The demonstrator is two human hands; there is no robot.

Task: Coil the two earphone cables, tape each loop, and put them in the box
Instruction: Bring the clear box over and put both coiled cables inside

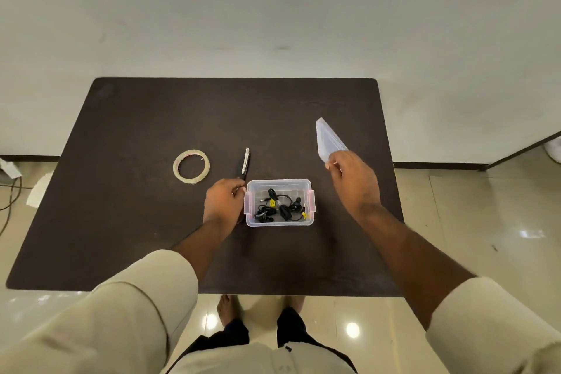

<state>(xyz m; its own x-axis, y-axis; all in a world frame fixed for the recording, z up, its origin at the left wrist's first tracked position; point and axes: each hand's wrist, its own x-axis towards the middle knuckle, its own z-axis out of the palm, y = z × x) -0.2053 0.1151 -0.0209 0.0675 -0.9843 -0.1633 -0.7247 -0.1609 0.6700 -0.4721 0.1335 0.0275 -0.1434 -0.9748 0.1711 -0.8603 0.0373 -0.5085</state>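
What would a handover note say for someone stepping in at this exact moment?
Right hand grips the clear lid, raised and tilted above the table.
Left hand rests against the left end of the open box; whether it grips is unclear.
Both earphone cables lie bundled in the box, yellow tape visible.
Tape roll and scissors lie left of the box.
Done: cables boxed. Left: probably only closing the lid.

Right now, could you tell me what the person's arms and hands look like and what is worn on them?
Both forearms are bare below cream sleeves rolled up near the elbows. The left hand and right hand wear no gloves or watch.
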